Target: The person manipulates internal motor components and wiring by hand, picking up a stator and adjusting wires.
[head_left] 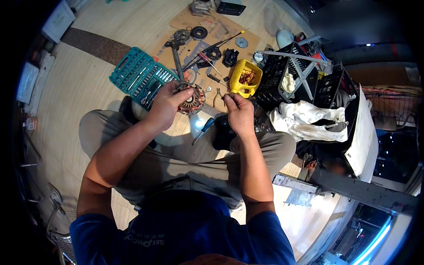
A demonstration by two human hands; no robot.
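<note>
My left hand (167, 104) is wrapped round a round motor core with copper windings (191, 99), its thumb lying over the near face. To the right, my right hand (240, 112) is closed in a pinch; whatever lies between its fingertips is too small to make out. Just beyond those fingertips stands a cut-open yellow plastic jug (235, 84) with copper-coloured scraps inside. A pair of pliers (216, 96) lies by the right fingertips. Below, between my legs, a screwdriver with a blue handle (206, 125) rests on the floor.
An open teal socket set (128, 66) lies at the left. On flattened cardboard (176, 26) ahead are a hammer (177, 59), a black ring (198, 32), screwdrivers and dark metal parts. Black crates (276, 79) and a stained white cloth (304, 119) stand close on the right.
</note>
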